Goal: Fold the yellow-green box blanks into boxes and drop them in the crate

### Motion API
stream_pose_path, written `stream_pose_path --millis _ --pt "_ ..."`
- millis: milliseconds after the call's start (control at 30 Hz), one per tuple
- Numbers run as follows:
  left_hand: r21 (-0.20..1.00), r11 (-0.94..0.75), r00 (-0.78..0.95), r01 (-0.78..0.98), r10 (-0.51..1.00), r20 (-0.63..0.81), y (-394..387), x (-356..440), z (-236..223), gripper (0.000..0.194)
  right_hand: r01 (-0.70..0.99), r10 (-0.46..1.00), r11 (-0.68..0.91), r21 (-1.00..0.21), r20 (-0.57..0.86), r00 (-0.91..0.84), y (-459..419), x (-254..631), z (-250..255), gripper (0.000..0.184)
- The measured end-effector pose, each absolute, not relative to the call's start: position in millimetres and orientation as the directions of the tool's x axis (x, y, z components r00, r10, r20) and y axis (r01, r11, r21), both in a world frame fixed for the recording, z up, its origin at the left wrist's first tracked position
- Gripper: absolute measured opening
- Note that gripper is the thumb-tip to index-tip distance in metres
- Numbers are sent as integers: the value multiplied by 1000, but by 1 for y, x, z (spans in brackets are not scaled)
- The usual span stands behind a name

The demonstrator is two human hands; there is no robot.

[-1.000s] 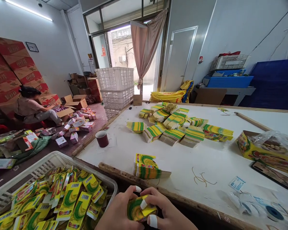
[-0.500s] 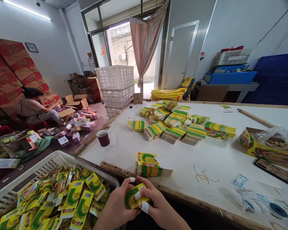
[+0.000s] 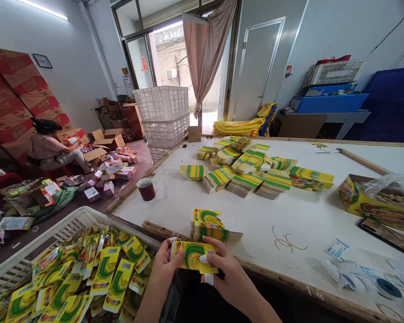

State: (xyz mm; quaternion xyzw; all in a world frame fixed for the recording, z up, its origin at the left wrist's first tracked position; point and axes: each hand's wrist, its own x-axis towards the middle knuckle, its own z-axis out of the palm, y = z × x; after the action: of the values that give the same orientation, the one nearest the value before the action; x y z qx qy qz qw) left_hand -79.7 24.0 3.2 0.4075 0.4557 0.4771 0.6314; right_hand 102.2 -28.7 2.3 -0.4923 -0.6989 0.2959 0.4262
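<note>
My left hand (image 3: 164, 264) and my right hand (image 3: 224, 273) both grip one small yellow-and-green carton (image 3: 192, 256) in front of me, at the near edge of the white table (image 3: 299, 220). My right fingertips wear white tape. Just beyond the carton lies a stack of flat carton blanks (image 3: 208, 224). A white crate (image 3: 50, 233) of folded yellow cartons (image 3: 111, 273) sits at my lower left.
Several bundles of flat blanks (image 3: 249, 172) lie mid-table, with a dark red cup (image 3: 146, 188) to their left. An open box with a plastic bag (image 3: 379, 197), tape rolls (image 3: 385, 287) and a wooden stick (image 3: 362, 160) are at right. A person (image 3: 50, 148) sits on the floor among boxes; white crates (image 3: 163, 119) are stacked by the door.
My hands have risen and moved toward the table, and the carton between them now lies flatter and wider, its printed face up. The view has tilted down slightly.
</note>
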Motion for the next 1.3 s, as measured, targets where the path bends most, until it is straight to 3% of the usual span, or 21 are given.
stream_pose_path --millis 133,233,400,500,567,633,800,900,967,1033,1133,1200,1300 --pt "904 295 181 -311 952 -248 21 -76 3 66 446 934 354 -822 288 -212 -30 109 5 15" --pt "902 293 217 -316 948 -232 18 -72 6 60 430 917 397 -811 339 -209 -30 111 4 18" --pt "898 276 228 -344 952 -205 16 -66 12 48 412 900 434 -801 399 -172 -29 106 1 58" --pt "890 272 214 -367 955 -204 15 -64 13 46 215 933 349 -912 317 -169 -30 107 2 70" --pt "893 266 206 -363 958 -202 14 -62 12 46 42 959 252 -967 244 -144 -30 109 3 71" --pt "893 263 206 -366 958 -198 13 -60 12 45 -26 974 191 -981 192 -116 -30 111 3 70" --pt "892 215 130 -397 976 -177 11 -50 13 45 214 954 295 -931 276 -115 -28 111 1 65" --pt "894 191 102 -406 981 -163 11 -47 16 43 249 950 310 -918 288 -119 -27 112 3 65" --pt "883 206 109 -422 978 -176 11 -46 16 44 154 963 259 -954 243 -112 -26 112 5 65" --pt "872 216 104 -440 976 -189 11 -46 15 43 -42 984 150 -988 153 -91 -26 110 8 63" --pt "864 192 79 -466 981 -176 9 -45 13 39 -300 997 -9 -954 13 -72 -27 104 9 66" --pt "869 165 67 -467 986 -152 8 -45 13 36 -323 998 -32 -946 -11 -66 -27 99 9 70" --pt "895 131 60 -426 991 -117 6 -44 12 34 -218 1000 31 -975 31 6 -26 96 6 69"
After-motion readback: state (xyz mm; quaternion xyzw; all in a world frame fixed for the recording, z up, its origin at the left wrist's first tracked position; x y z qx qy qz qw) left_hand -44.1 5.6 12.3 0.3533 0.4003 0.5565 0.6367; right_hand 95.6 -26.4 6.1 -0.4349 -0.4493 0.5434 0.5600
